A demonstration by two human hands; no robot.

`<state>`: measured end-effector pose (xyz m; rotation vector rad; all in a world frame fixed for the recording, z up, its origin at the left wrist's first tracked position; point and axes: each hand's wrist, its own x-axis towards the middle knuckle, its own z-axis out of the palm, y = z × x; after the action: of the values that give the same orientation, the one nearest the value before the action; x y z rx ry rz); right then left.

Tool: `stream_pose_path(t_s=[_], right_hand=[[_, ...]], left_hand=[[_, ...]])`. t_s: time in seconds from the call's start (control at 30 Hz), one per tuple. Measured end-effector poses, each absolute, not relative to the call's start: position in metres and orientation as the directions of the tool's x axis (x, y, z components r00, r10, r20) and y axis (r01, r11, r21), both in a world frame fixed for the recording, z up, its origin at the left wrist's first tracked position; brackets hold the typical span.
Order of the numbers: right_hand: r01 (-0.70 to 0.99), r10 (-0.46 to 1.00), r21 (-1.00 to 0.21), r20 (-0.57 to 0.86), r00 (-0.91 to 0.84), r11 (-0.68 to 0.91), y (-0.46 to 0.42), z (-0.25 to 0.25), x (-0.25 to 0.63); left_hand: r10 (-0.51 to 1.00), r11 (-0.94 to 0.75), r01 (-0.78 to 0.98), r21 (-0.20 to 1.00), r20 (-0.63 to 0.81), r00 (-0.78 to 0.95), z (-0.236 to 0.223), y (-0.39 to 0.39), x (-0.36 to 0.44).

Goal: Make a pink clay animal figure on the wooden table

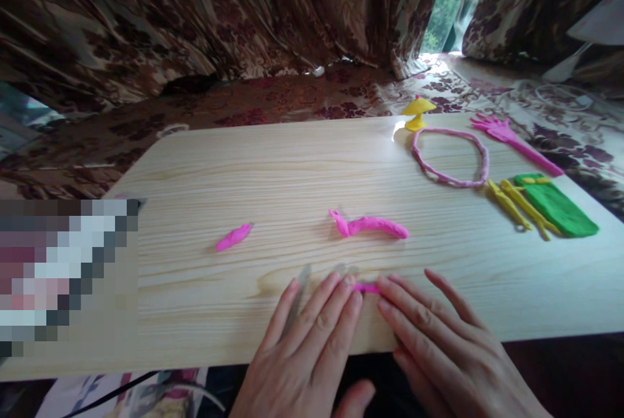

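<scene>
Near the front edge of the wooden table, a thin strip of pink modelling clay [366,288] lies under the fingertips of both hands, with only its middle showing between them. My left hand [316,333] is flat, its fingers stretched out over the strip's left end. Across from it, my right hand [433,330] covers the right end with its fingers extended and little finger raised. Just beyond the hands rests a longer, bent pink clay piece [375,227] with a small twisted end. A short pink clay lump [234,236] lies apart to the left.
At the table's [273,171] right lie a pink clay ring [486,161], a pink clay hand shape [517,140], yellow clay pieces [519,207] and a green clay slab [560,207]. A yellow mushroom-like clay shape [416,112] stands at the back edge. A blurred-out object [63,275] sits at left.
</scene>
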<state>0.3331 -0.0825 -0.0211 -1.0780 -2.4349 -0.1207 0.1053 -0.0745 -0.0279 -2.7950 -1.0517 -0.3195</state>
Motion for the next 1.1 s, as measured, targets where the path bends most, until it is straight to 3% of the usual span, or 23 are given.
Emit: stream_pose_path(t_s=[0.2,0.33,0.47,0.7,1.1], right_hand=[[0.662,0.624,-0.121,0.489,-0.609,0.74,-0.084,-0.019,0.339],[0.695,0.648,-0.145,0.53,-0.546,0.704,-0.085,-0.02,0.345],[0.74,0.727,-0.247,0.53,-0.437,0.626,-0.079,-0.021,0.338],[0.761,0.844,-0.433,0.461,-0.274,0.483,-0.066,-0.022,0.31],[0.647,0.779,-0.478,0.543,-0.315,0.594,-0.061,-0.008,0.303]], left_hand=[[0.607,-0.78,0.625,0.042,0.294,0.738,-0.027,-0.08,0.098],[0.7,-0.69,0.708,0.149,0.383,0.602,-0.02,-0.076,0.094],[0.782,-0.597,0.744,0.3,0.424,0.457,-0.01,-0.06,0.108],[0.84,-0.543,0.737,0.403,0.282,0.464,-0.004,-0.043,0.133],[0.851,-0.522,0.636,0.568,0.291,0.438,0.007,-0.047,0.126]])
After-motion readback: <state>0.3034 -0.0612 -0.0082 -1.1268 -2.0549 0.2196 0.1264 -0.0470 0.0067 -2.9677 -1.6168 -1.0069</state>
